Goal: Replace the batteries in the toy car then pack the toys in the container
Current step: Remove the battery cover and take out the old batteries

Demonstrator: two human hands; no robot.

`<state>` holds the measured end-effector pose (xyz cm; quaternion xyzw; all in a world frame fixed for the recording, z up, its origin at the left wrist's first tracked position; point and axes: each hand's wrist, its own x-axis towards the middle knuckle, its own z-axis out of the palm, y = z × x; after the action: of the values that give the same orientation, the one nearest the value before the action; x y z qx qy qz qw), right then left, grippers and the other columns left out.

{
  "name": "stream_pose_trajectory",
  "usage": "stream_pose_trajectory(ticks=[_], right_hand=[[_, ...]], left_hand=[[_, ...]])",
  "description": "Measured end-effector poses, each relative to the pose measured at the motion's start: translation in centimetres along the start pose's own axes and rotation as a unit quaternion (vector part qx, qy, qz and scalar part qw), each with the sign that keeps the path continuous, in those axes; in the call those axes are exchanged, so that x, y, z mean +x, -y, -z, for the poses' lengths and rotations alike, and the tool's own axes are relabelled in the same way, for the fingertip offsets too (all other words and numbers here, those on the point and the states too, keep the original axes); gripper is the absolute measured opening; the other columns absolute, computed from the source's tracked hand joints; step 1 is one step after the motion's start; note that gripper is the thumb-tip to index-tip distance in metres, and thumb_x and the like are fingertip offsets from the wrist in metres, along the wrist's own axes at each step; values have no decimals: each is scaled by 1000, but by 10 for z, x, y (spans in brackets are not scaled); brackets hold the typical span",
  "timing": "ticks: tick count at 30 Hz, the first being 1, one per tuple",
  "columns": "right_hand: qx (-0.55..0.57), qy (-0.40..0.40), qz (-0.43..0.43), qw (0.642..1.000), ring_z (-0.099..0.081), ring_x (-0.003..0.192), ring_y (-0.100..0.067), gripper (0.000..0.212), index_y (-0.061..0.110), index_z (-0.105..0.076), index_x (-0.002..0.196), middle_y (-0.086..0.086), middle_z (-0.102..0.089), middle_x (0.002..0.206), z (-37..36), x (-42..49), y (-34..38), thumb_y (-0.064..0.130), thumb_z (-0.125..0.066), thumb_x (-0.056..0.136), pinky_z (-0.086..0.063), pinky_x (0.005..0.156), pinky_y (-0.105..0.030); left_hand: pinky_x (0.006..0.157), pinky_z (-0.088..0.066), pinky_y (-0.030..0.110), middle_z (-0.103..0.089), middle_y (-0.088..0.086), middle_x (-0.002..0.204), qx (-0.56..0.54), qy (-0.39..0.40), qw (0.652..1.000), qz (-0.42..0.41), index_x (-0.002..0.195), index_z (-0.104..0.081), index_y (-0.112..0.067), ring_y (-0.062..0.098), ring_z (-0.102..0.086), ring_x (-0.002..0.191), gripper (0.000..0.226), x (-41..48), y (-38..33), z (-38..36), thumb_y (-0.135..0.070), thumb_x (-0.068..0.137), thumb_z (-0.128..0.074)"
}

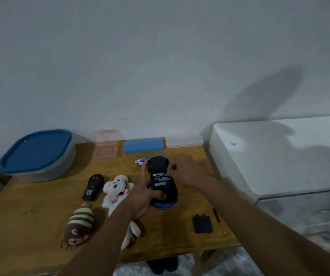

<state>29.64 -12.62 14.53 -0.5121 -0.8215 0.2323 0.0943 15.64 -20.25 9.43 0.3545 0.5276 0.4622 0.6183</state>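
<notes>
The blue and black toy car (158, 166) lies upside down on the wooden table (30, 212). Its battery bay is uncovered and shows several batteries (161, 179) side by side. My left hand (143, 194) grips the car along its left side and rear. My right hand (186, 170) pinches at the right end of the batteries; whether it holds one I cannot tell. The black battery cover (202, 224) lies off the car at the front right, beside a small screwdriver (218, 219). A grey container with a blue lid (38, 154) stands at the back left.
A black remote (92, 187), a pink and white plush (117, 187), a striped brown plush (78, 226) and a white plush (133, 231) lie left of the car. Loose batteries (140, 161), a blue box (143, 145) and clear boxes (105, 145) sit at the back. A white cabinet (279, 156) stands right.
</notes>
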Motion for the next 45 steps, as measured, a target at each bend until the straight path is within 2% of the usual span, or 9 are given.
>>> stream_pose_trajectory(ticks=[7,11,15,23,26,37,41,43,45], right_hand=[[83,-12,-176,981,-60,66,-25,20,3,-60,73,-12,-60,73,-18,12,11,14,-55,89,-52,58,-33],[320,-22,-301,898,-58,61,-21,12,0,-63,96,-14,-63,79,-21,11,14,7,-56,89,-48,46,-27],[431,-23,-345,834,-54,59,-16,4,3,-59,90,-10,-57,72,-20,8,17,7,-60,89,-50,49,-25],[490,-26,-342,801,-60,65,-15,13,4,-59,84,-11,-63,80,-19,4,17,6,-72,81,-57,58,-26],[486,-41,-324,811,-61,70,-16,20,0,-64,95,-12,-64,84,-18,3,18,6,-74,79,-58,60,-25],[447,-106,-244,854,-65,78,-16,17,6,-68,91,-9,-69,90,-17,0,18,14,-75,78,-58,68,-26],[521,-132,-235,810,-66,80,-21,8,3,-61,81,-13,-67,85,-8,0,17,9,-67,83,-59,69,-29],[567,-127,-238,779,-64,68,-21,7,-1,-62,87,-14,-61,73,-2,0,16,6,-61,85,-57,65,-31],[541,-106,-244,798,-50,52,-14,13,0,-65,92,-5,-52,60,2,-1,15,6,-56,84,-46,51,-27]], left_hand=[[64,-58,28,-63,10,116,31,-10,999,-17,145,-13,-46,23,-64,99,113,3,0,0,30,72,-56],[72,-58,35,-61,13,120,34,-20,999,-22,140,-19,-51,28,-62,107,112,5,2,-1,29,72,-57],[70,-57,31,-60,12,118,23,-12,999,-20,129,-23,-54,27,-61,105,107,6,1,0,31,72,-55],[74,-57,40,-56,17,123,2,-2,1000,-4,143,-20,-50,33,-59,108,116,10,-2,10,32,69,-55],[69,-58,37,-58,14,122,5,3,1000,1,145,-18,-49,29,-62,103,116,9,-3,10,31,70,-55],[61,-58,27,-55,18,129,-6,14,1000,7,148,-13,-45,29,-62,103,116,6,-3,6,31,72,-55],[62,-58,30,-56,22,126,-16,22,1000,6,146,-15,-47,32,-62,104,115,7,-3,7,32,72,-53],[61,-58,30,-57,22,125,-15,28,999,10,146,-15,-48,32,-62,102,115,7,-3,7,32,72,-52],[61,-58,32,-57,22,125,-10,31,999,14,143,-17,-50,33,-62,103,114,7,-3,5,32,72,-52]])
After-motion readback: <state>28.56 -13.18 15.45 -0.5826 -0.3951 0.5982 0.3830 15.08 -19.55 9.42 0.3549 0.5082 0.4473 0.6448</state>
